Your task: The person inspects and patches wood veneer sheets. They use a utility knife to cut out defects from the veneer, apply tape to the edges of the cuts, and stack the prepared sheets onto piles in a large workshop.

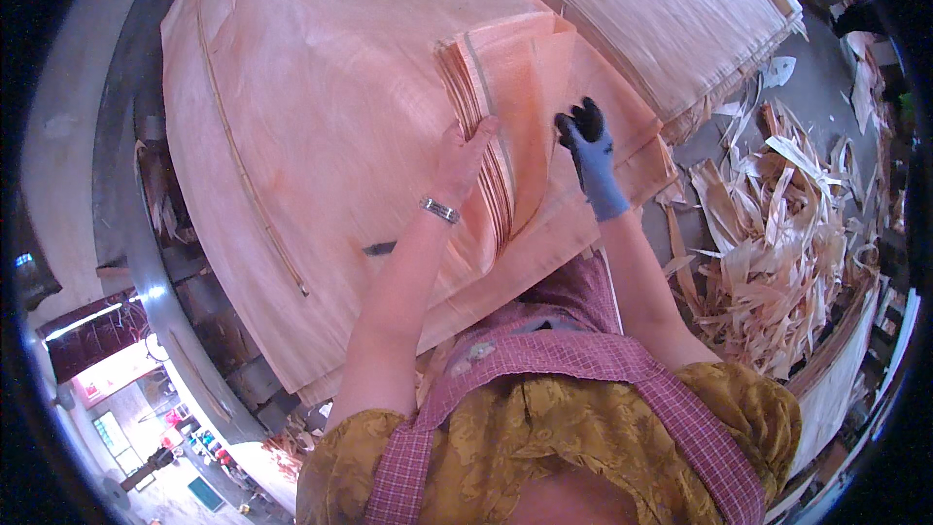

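Note:
A bundle of thin pinkish wood veneer sheets [471, 87] stands bent up, its layered edges facing left, on top of a broad stack of veneer [321, 107]. My left hand [466, 156], bare with a metal band at the wrist, grips the layered edges between thumb and fingers. To the right, my right hand [587, 141] wears a blue-grey glove with black fingers. Its fingers are loosely curled and apart over the bundle's orange-toned face, with nothing visible in them. A long thin stick [238, 160] lies along the left of the stack. Beside my left forearm is a small dark mark or object [380, 248].
A second veneer stack [671, 19] lies at the upper right. Torn veneer scraps [777, 233] are heaped on the right. A curved grey metal edge [160, 297] runs along the left. Past it, at the lower left, is a bright area with small objects.

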A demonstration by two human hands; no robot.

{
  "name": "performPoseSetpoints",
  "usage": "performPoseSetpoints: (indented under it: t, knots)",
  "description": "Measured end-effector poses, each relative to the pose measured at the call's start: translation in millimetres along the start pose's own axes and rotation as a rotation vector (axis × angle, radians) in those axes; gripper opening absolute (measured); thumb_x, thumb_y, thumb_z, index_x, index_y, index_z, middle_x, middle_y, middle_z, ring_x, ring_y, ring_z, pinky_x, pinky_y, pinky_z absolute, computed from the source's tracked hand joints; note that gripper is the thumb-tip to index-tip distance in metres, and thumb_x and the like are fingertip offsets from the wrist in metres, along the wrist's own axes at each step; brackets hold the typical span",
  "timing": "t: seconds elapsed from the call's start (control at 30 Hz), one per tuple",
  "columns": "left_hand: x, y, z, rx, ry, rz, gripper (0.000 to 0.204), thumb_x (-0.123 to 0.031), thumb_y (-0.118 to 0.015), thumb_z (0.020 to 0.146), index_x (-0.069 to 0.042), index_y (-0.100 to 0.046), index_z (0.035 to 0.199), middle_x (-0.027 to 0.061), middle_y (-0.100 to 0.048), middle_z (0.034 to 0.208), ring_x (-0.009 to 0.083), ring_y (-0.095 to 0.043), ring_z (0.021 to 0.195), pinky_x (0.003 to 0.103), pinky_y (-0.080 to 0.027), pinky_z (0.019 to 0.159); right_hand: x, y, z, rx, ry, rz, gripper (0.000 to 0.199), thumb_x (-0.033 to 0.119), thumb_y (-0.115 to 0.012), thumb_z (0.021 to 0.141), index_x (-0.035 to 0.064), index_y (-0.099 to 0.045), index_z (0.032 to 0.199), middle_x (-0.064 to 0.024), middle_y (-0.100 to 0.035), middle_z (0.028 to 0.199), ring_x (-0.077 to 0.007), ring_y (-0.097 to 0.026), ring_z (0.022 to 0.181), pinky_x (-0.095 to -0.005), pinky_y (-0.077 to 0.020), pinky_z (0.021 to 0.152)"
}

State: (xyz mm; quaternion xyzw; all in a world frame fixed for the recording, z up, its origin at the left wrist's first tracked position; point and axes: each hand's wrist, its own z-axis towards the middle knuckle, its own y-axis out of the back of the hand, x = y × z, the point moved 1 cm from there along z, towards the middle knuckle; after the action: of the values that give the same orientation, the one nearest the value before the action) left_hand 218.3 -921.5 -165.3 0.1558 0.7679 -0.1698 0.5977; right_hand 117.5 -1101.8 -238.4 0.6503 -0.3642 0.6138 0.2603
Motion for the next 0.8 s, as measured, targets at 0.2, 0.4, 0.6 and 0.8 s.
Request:
performPoseSetpoints:
  t: [0.2,0.4,0.6,0.8]
  knots:
    - [-6,1,-3,0.038,0.02,0.148,0.027,-0.033,-0.065,0.093,-0.007,-0.063,0.096,-0.0077,-0.055,0.079,0.0024,-0.046,0.071,0.022,-0.039,0.062,85,-2,-46,0.089,0.69,-0.603,0.042,0.01,-0.071,0.082,-0.0003,-0.058,0.12,-0.0193,-0.063,0.116,-0.0341,-0.06,0.105,-0.0391,-0.049,0.089]
    - [8,5,3,0.045,-0.046,0.042,0.034,-0.04,-0.065,0.092,-0.007,-0.062,0.093,-0.0081,-0.054,0.078,0.0027,-0.046,0.071,0.022,-0.039,0.062,40,-51,7,0.318,0.203,-0.359,0.074,0.041,-0.08,0.075,-0.0024,-0.051,0.127,-0.0156,-0.064,0.114,-0.0239,-0.061,0.104,-0.0335,-0.051,0.085]
    - [1,8,0,0.064,-0.026,0.146,0.032,-0.037,-0.064,0.093,-0.005,-0.063,0.098,-0.0074,-0.056,0.081,0.003,-0.047,0.073,0.022,-0.04,0.064,31,-41,16,0.49,-0.157,0.071,0.042,0.013,-0.07,0.088,-0.0005,-0.056,0.126,-0.0061,-0.067,0.11,-0.0115,-0.061,0.096,-0.027,-0.0507,0.081]
    - [3,1,0,0.006,-0.023,0.024,0.026,-0.031,-0.063,0.095,-0.005,-0.062,0.099,-0.0074,-0.057,0.08,0.0026,-0.046,0.071,0.021,-0.04,0.063,42,-24,2,0.296,-0.181,-0.038,0.045,0.017,-0.071,0.087,-0.0012,-0.056,0.126,-0.0081,-0.065,0.116,-0.0156,-0.062,0.1,-0.0291,-0.0496,0.086]
